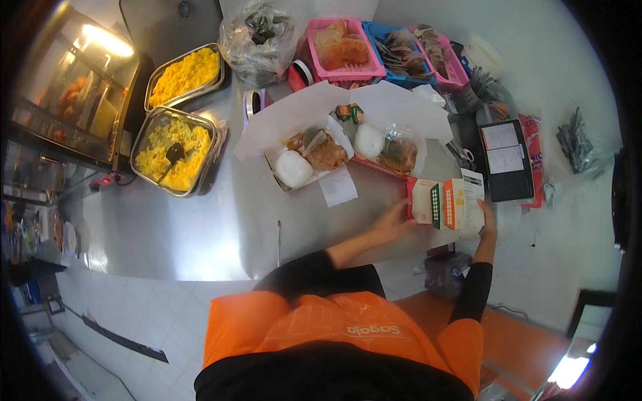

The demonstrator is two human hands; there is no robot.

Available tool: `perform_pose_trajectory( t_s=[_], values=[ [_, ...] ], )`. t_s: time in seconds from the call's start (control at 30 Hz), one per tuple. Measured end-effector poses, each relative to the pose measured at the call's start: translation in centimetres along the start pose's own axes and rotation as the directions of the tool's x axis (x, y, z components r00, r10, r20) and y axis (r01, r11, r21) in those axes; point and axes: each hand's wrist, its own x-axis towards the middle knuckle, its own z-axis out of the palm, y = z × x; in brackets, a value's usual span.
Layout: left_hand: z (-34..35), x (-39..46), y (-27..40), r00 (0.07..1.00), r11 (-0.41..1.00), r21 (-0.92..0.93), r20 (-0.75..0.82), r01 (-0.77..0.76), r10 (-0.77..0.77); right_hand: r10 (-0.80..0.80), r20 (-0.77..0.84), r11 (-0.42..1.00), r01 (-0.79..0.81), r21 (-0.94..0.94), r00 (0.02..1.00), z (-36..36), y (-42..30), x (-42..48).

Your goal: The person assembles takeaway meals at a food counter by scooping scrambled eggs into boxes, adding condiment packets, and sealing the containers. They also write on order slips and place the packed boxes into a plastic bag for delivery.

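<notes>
Over the right part of the metal counter, my left hand [395, 221] touches the left end of printed cardboard food packaging [442, 205] in red, white, green and orange. My right hand [488, 220] holds its other end, where a printed paper slip [473, 203] lies against it. Whether this is one carton or several side by side, I cannot tell. Farther back stand two open meal boxes, a left one [288, 113] and a right one [401, 105]. Each holds a white rice mound and brown food with small plastic packets. Another paper slip [339, 187] lies by the left box.
Two metal trays of yellow food, a rear one [220, 70] and a front one [213, 150], stand left beside a lit display case [75, 100]. Pink [346, 75] and blue [373, 35] baskets line the back. A tablet [506, 183] sits right; a pen [279, 243] lies near the front edge.
</notes>
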Motion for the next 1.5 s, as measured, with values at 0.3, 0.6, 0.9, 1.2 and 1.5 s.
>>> perform_pose_trajectory(
  t_s=[0.3, 0.6, 0.9, 1.2, 1.5],
  values=[
    [-13.4, -19.9, 0.4, 0.663, 0.582, 0.538, -0.749, 0.609, -0.002, -0.946, -0.313, 0.297, 0.592, -0.749, 0.079, 13.3, -4.7, -10.3],
    [-18.5, -17.0, 2.4, 0.562, 0.724, 0.571, -0.769, 0.388, 0.305, -0.527, 0.713, 0.794, 0.568, 0.217, 0.463, 41.1, 4.7, -16.9],
    [-45.2, -24.1, 6.4, 0.656, 0.17, 0.67, -0.742, 0.722, 0.136, -0.292, 0.771, 0.936, 0.335, 0.11, 0.565, 57.6, 8.4, -17.3],
    [-49.6, -22.8, 6.5, 0.839, 0.088, 0.837, -0.525, 0.54, -0.146, -0.394, 0.537, 0.901, 0.428, 0.066, 0.746, 66.7, 11.6, -12.6],
    [-53.8, -18.6, 9.3, 0.91, -0.386, 0.879, -0.371, 0.28, -0.185, -0.084, 0.659, 0.996, 0.069, 0.05, 0.748, 66.4, 8.1, -13.7]
  ],
)
